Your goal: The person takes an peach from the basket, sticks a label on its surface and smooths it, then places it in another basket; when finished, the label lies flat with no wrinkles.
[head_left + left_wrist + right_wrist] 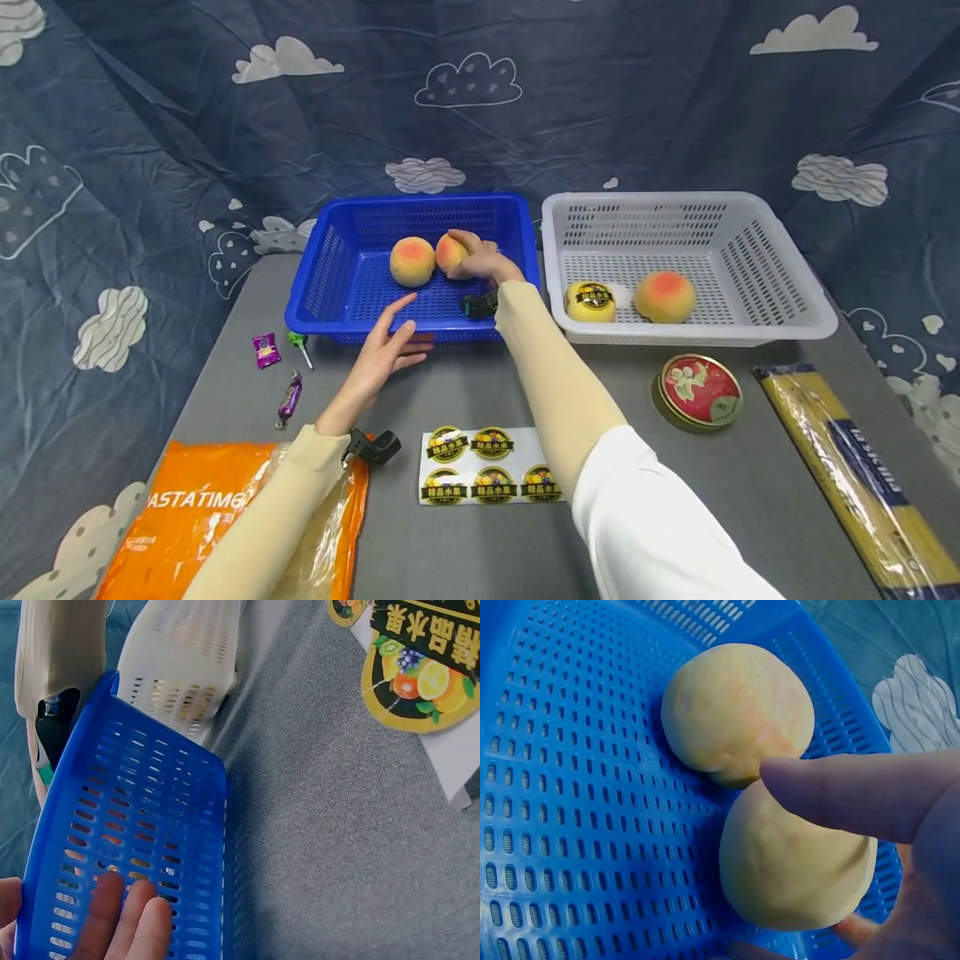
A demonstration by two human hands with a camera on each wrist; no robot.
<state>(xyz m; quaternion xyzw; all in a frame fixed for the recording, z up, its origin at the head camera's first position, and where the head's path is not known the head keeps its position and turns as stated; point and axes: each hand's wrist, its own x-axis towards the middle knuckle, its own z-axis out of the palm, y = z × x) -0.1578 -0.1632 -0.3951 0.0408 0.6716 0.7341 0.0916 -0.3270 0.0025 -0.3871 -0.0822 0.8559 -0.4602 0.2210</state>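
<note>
In the blue basket [352, 312] lie two peaches. My right hand [483, 260] reaches in over the front rim and grips the right peach [795, 862], thumb across its top and fingers around its other side. Against it sits the other peach [412, 262], untouched. My left hand [384, 354] is at the front wall of the blue basket, fingers extended and apart, holding nothing. The left wrist view has its fingertips [150, 930] in front of the slotted wall. Below the hands lies a white sheet of round fruit stickers [492, 465], partly covered by my right arm.
A white basket [675, 333] on the right holds a stickered peach [590, 302] and a plain peach [665, 297]. Before it are a round red tin [699, 392] and a spaghetti pack [862, 475]. Candies [290, 398], a green lollipop [300, 343] and an orange pasta bag [187, 508] lie left.
</note>
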